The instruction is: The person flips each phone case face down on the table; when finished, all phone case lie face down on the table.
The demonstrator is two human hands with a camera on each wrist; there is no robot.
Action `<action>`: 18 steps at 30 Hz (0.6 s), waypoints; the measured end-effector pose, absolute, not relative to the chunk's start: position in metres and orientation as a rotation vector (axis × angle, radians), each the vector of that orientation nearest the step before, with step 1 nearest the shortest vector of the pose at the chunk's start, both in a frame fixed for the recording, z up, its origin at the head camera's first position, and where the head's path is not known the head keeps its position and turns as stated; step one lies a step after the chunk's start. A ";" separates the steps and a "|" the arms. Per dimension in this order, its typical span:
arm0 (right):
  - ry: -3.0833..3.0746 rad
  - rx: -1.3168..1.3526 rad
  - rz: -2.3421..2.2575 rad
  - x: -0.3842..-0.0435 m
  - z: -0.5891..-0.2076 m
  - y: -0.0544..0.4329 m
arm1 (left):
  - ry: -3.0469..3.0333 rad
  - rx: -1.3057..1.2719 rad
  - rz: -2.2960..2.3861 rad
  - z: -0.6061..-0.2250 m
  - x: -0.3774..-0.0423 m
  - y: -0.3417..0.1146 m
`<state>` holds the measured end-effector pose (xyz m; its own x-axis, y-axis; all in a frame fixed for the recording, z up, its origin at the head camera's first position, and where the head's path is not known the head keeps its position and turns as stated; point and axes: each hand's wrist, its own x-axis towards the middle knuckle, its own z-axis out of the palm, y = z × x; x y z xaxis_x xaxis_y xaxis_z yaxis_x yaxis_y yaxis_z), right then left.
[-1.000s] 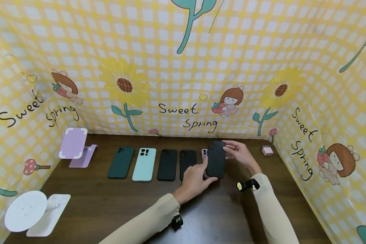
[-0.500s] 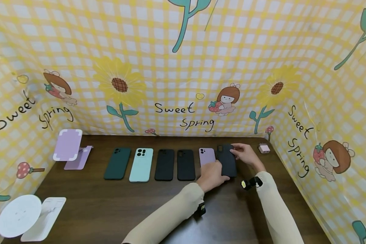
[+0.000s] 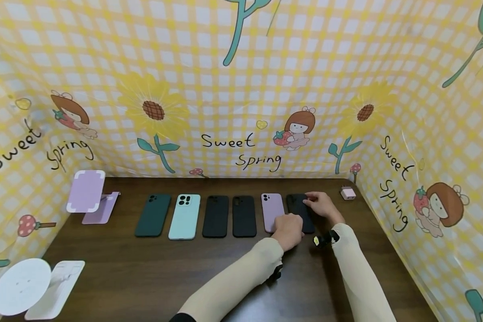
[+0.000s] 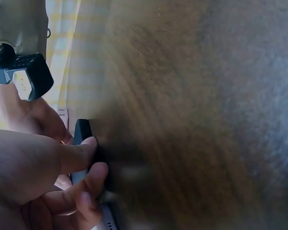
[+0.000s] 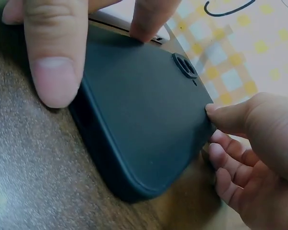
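Observation:
A black phone case (image 3: 299, 206) lies at the right end of a row of phone cases. My left hand (image 3: 288, 230) holds its near end, thumb at the bottom edge and a finger along the left side, as the right wrist view shows. At the far right edge my right hand (image 3: 324, 207) pinches the same case (image 5: 139, 115) between thumb and fingers. Just left of it lies a lilac phone case (image 3: 271, 205), partly behind my left hand. Two more black cases, one here (image 3: 244, 217), then a mint case (image 3: 184, 218) and a dark green case (image 3: 153, 216), continue the row leftward.
A small pink charger plug (image 3: 348, 193) sits at the back right. On the left stand a lilac folding stand (image 3: 86, 191) and a white stand with a round top (image 3: 22, 286). Checkered cloth (image 3: 225, 98) walls the wooden table (image 3: 145, 277).
Both hands have moved the black case rightward and down, off the lilac case it was partly covering, to beside it on the table. The lilac case now shows more fully.

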<state>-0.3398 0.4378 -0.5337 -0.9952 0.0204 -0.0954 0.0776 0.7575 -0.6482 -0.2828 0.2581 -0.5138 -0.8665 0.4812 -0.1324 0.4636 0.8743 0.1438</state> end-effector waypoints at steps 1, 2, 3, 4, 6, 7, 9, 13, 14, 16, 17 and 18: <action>2.867 0.089 -1.064 -0.340 -0.534 0.437 | 2.884 0.732 0.160 -0.514 -0.283 0.258; 2.866 0.096 -1.063 -0.340 -0.534 0.437 | 2.882 0.731 0.157 -0.514 -0.283 0.258; 2.863 0.101 -1.063 -0.341 -0.534 0.436 | 2.881 0.731 0.154 -0.515 -0.282 0.257; 2.860 0.102 -1.063 -0.341 -0.534 0.435 | 2.879 0.731 0.147 -0.515 -0.281 0.256; 2.854 0.107 -1.070 -0.340 -0.535 0.434 | 2.875 0.730 0.131 -0.517 -0.280 0.256; 2.851 0.109 -1.074 -0.340 -0.536 0.434 | 2.870 0.728 0.126 -0.518 -0.280 0.256; 2.842 0.116 -1.087 -0.339 -0.536 0.433 | 2.870 0.724 0.121 -0.520 -0.279 0.256; 2.835 0.133 -1.107 -0.338 -0.537 0.433 | 2.883 0.740 0.119 -0.521 -0.280 0.258; 2.835 0.135 -1.111 -0.338 -0.537 0.432 | 2.886 0.743 0.112 -0.522 -0.281 0.258; 2.836 0.115 -1.105 -0.341 -0.538 0.428 | 2.890 0.735 0.087 -0.524 -0.282 0.253; 2.835 0.105 -1.105 -0.342 -0.539 0.427 | 2.887 0.721 0.081 -0.525 -0.282 0.251; 2.834 0.098 -1.103 -0.344 -0.540 0.425 | 2.885 0.709 0.073 -0.527 -0.281 0.249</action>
<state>-0.3435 0.4255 -0.5402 -0.9930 0.0237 -0.1153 0.0955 0.7358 -0.6705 -0.2814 0.2493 -0.5268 -0.8726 0.4639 -0.1527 0.4556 0.8858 0.0878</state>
